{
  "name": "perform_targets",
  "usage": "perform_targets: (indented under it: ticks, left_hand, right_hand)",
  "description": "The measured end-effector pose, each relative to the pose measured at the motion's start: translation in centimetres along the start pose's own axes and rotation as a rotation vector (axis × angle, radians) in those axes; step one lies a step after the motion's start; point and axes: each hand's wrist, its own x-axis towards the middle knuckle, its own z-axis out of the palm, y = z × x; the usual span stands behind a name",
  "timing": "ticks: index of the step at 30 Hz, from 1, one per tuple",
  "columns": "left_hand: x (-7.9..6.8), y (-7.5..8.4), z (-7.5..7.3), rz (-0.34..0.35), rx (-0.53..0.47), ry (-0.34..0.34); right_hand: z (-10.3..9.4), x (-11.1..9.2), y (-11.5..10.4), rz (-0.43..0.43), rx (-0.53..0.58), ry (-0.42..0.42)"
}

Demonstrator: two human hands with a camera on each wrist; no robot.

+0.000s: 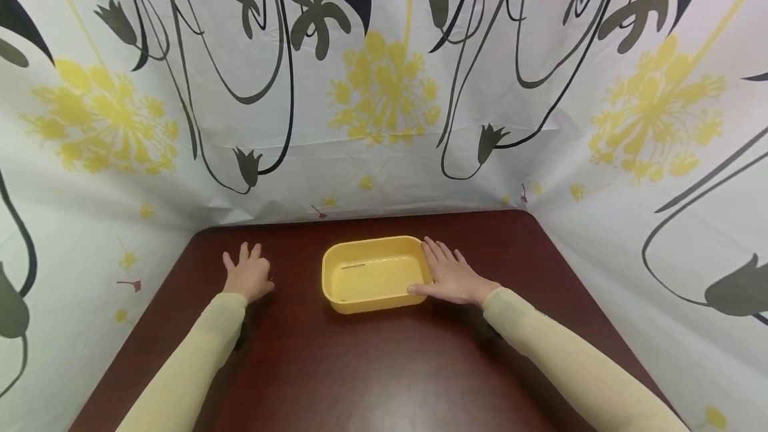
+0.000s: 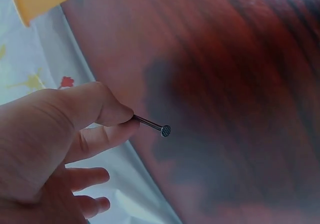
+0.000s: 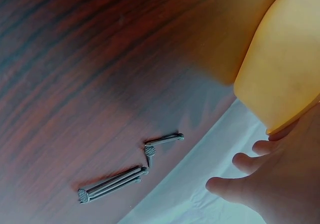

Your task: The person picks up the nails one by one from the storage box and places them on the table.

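Observation:
My left hand is at the left of the table, where thumb and index finger pinch a nail. In the left wrist view the nail juts out, its round textured head away from the fingertips. A yellow plastic tray stands near the far middle of the table. One thin nail lies on its floor. My right hand rests on the tray's right rim, fingers extended and thumb over the edge. Several loose nails lie on the tabletop in the right wrist view; the head view does not show them.
The dark red-brown wooden table has rounded far corners. A white cloth with flower patterns hangs behind it and along both sides. Light yellow sleeves cover both forearms.

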Motion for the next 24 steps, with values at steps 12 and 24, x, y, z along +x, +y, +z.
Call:
perform_targets:
  ticks: [12,24]
  left_hand:
    - [-0.1,-0.8,0.8,-0.036,-0.016,-0.033]
    - [0.1,-0.7,0.2,-0.032,-0.007,-0.057]
  right_hand:
    - [0.0,0.1,-0.1,-0.002,0.003,-0.008]
    - [0.0,0.3,0.0,0.006,-0.001,-0.028]
